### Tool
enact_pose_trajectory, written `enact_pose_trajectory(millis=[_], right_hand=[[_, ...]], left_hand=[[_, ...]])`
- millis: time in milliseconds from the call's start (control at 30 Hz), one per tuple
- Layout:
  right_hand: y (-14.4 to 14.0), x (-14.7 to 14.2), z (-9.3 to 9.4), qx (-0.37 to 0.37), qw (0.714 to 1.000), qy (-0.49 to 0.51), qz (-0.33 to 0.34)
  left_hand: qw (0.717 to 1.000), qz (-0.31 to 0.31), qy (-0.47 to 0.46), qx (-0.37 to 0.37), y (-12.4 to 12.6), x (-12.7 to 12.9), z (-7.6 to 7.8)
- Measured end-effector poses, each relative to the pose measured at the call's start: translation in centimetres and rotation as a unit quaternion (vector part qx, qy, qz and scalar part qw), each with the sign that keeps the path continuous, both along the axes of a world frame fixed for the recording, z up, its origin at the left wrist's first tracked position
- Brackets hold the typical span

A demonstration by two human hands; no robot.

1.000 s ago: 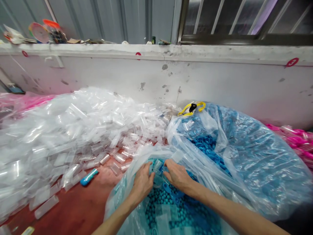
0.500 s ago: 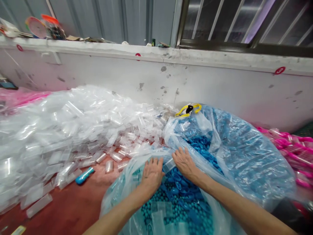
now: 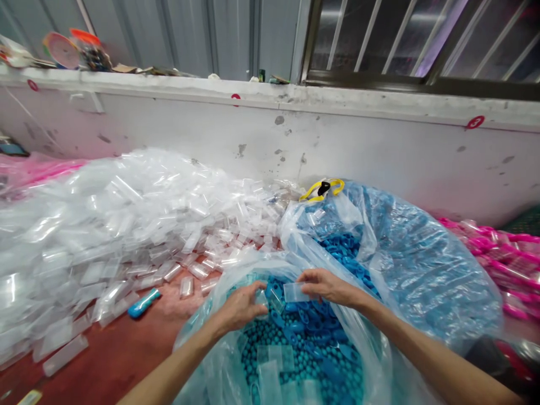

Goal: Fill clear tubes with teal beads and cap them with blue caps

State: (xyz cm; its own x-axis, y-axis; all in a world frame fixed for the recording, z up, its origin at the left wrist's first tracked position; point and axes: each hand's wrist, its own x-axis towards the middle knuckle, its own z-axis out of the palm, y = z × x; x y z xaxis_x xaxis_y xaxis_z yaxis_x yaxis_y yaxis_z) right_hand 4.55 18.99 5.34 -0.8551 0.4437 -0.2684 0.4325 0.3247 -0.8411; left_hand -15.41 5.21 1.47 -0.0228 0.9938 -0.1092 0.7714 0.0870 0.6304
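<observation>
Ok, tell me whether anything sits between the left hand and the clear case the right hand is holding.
Nothing visible does. The right hand pinches the clear case above the blue parts in the open bag. The left hand is just beside it, with only open air between them.

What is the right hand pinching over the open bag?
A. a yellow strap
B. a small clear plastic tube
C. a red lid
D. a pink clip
B: the right hand holds a small clear plastic tube by its fingertips, above the blue parts in the bag.
</observation>
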Motion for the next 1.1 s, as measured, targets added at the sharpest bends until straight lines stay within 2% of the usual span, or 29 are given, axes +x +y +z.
enact_pose_trajectory(millis=[133,233,333,433,500,600,667,733,800,833,933,1000,1033,1100], right_hand=[[-1.3,-2.2,-1.2,0.028,0.999,0.039,-0.018],[-2.9,-4.1,-1.0,0.006,0.998,0.057,-0.011],[-3.9,-4.3,-0.3,-0.03,0.996,0.086,-0.002],[-3.9,-2.9,0.2,-0.008,0.997,0.074,-0.018],[-3.3,-2.0,0.2,-0.023,0.997,0.057,-0.037],[-2.7,-1.9,0.1,-0.035,0.995,0.055,-0.082],[-2.8,-2.8,0.1,0.053,0.991,0.075,-0.095],[-3.7,-3.9,0.2,0.197,0.972,0.104,-0.075],[-5.0,-4.7,0.3,0.31,0.943,0.119,-0.006],[-5.7,-4.9,0.3,0.339,0.933,0.117,0.037],[-7.1,-5.2,0.5,0.365,0.92,0.07,0.121],[-7.3,-5.4,0.6,0.365,0.922,0.04,0.12],[-7.2,-5.4,0.6,0.364,0.925,0.032,0.104],[-7.0,-5.3,0.7,0.37,0.928,0.016,0.039]], left_hand=[[0.993,0.063,0.063,0.071,-0.2,0.7,0.6],[0.983,0.039,0.142,0.107,0.0,1.9,0.9],[0.976,0.003,0.191,0.104,-0.3,2.3,0.6],[0.972,0.036,0.225,0.059,-0.9,1.5,0.4],[0.974,0.088,0.206,0.015,-1.4,0.7,0.7],[0.988,0.127,0.089,-0.01,-1.5,-0.2,1.2],[0.993,0.12,0.021,-0.004,-1.2,-0.5,1.5],[0.992,0.123,0.0,0.001,-0.9,-0.4,1.5],[0.992,0.121,-0.016,0.01,-0.6,-0.1,1.5],[0.993,0.11,-0.039,0.007,-0.5,0.1,1.5],[0.983,0.059,-0.166,-0.045,-0.3,0.6,1.8],[0.973,0.052,-0.215,-0.062,-0.2,0.7,2.1],[0.976,0.067,-0.204,-0.042,-0.2,0.7,2.2],[0.986,0.123,-0.11,0.033,-0.3,0.6,2.3]])
